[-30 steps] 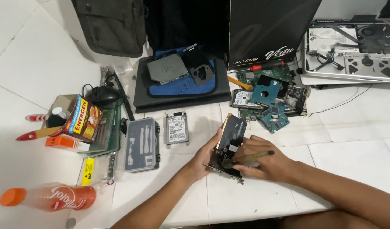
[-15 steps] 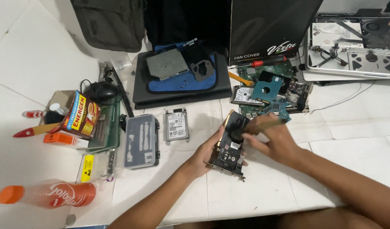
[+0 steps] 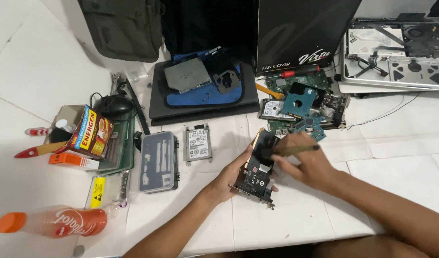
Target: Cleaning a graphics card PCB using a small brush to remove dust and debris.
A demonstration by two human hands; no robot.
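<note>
Black circuit card [image 3: 258, 173] gripped by left hand [image 3: 231, 180] above bench [image 3: 401, 157]; brush [image 3: 289, 151] pinched in right hand [image 3: 309, 166], bristles on card.

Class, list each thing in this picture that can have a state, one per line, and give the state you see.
Left hand: holding the black circuit card, tilted off the table.
Right hand: gripping a brush, its tip on the card.
Bottle: lying on its side, orange cap on.
Grey tool case: shut, flat.
Hard drive: flat, label up.
Laptop chassis: opened, insides exposed.
Black laptop: closed, parts stacked on top.
</note>
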